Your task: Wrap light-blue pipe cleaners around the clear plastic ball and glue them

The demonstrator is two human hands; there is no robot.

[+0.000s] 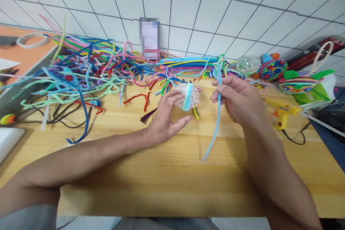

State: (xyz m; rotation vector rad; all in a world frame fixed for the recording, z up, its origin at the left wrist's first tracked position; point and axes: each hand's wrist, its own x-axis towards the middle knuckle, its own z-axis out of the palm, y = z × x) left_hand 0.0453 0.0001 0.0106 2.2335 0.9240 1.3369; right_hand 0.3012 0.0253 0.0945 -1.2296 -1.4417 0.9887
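Note:
My right hand (231,95) pinches a light-blue pipe cleaner (215,136) between thumb and fingers; one end hangs down over the table and the upper part stands above my fingers. Just left of it, my left hand (168,116) has its fingers spread, the fingertips at the edge of a clear, bumpy ball (196,97). Around the ball's middle runs a band of light-blue and pale-green pipe cleaner (188,97). The ball appears to rest on the table, and my left thumb is apart from it. A dark tassel (148,115) lies beside my left wrist.
Tangled coloured pipe cleaners (88,64) cover the table's back left. A phone (150,39) leans on the tiled wall. At right lie a yellow glue gun (283,113) with its cord and colourful fish-like crafts (299,84). A tape roll (32,40) sits far left.

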